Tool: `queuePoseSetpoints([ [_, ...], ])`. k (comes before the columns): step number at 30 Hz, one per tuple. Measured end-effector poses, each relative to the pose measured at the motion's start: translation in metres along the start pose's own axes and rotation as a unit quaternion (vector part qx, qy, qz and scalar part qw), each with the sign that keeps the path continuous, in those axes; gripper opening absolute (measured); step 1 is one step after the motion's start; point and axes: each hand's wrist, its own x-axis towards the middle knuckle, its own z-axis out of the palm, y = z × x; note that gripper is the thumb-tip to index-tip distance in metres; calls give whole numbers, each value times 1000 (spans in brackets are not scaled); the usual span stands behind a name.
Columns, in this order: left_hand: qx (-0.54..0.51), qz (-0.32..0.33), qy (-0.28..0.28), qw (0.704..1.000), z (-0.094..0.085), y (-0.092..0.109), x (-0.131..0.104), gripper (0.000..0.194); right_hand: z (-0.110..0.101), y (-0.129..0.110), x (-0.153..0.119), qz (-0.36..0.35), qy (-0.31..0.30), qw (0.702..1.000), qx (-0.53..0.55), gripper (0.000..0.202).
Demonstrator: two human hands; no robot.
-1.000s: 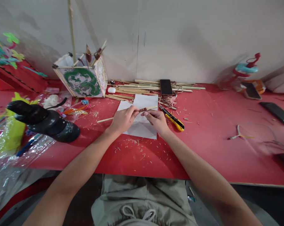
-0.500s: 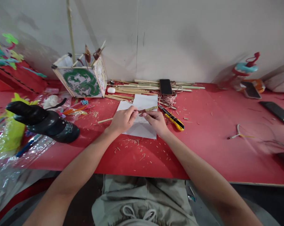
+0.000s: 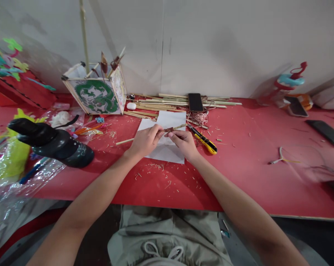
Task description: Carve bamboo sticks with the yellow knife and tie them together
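Note:
A thin bamboo stick (image 3: 180, 126) with a dark brown wrapping (image 3: 169, 129) lies across between my two hands. My left hand (image 3: 148, 139) pinches it at the left of the wrapping, and a pale end of stick (image 3: 124, 141) sticks out on that hand's far side. Fingers and thumb of my right hand (image 3: 184, 142) close on it just right of the wrapping. White paper sheets (image 3: 169, 153) lie on the red table under both hands. Close by on the right is a yellow and black utility knife (image 3: 204, 140).
Bamboo strips (image 3: 155, 103) and a black phone (image 3: 195, 102) lie along the wall. A dragon-painted lantern box (image 3: 96, 96) stands at the back left, with a black bottle (image 3: 53, 144) nearer. Small shavings (image 3: 169, 183) dot the red table (image 3: 244, 177). A red-capped bottle (image 3: 290, 81) stands at the back right.
The wrapped stick has turned slightly between my fingers, its right end sitting a little lower. My hands have barely moved, and the whole view has shifted very slightly.

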Motion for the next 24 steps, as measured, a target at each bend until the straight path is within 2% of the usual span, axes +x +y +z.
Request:
queuePoseSetpoints([
  [8,26,-5,-5,1000,0,1,0,33,0,-2,0,-10,3,1000,-9,51],
  [12,27,-3,23,999,1,1,0,27,2,-1,-1,-36,-15,999,-35,47],
  [16,17,29,54,998,-2,-1,3,23,5,-3,-5,-72,-28,995,-69,47],
  [21,44,58,47,996,-4,-4,3,27,3,-6,-9,-100,4,991,-84,38],
  [24,60,64,45,995,-4,-4,3,27,4,-5,-10,-101,-3,989,-106,34],
])
